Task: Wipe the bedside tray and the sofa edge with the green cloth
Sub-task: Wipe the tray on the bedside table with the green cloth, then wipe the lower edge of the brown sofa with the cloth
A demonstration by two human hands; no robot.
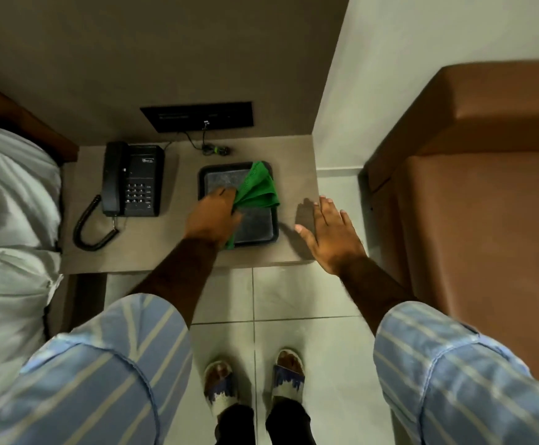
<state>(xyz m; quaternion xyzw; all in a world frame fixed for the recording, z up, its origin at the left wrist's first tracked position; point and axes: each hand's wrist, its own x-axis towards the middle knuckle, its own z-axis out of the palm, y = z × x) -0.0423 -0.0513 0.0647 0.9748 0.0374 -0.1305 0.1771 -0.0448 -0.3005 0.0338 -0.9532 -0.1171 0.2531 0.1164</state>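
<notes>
The left hand (212, 218) has its fingers clamped on the green cloth (257, 187), which lies over the black tray (269, 232) on the bedside table (172, 248). The right hand (329, 234) hovers near the table's right edge with fingers spread apart, beside the brown sofa (486, 203).

Hotel bedroom: bed (8, 200), bedside phone (131, 179), sofa (486, 187)

Phone label: the black telephone (132, 179) is showing a small pale label at about 1 o'clock on its face, too small to read.
Phone keypad: pale keys are showing at about 6 o'clock on the body; no digits are reading clearly.
Wall panel (197, 117): no legible marking is showing.
</notes>
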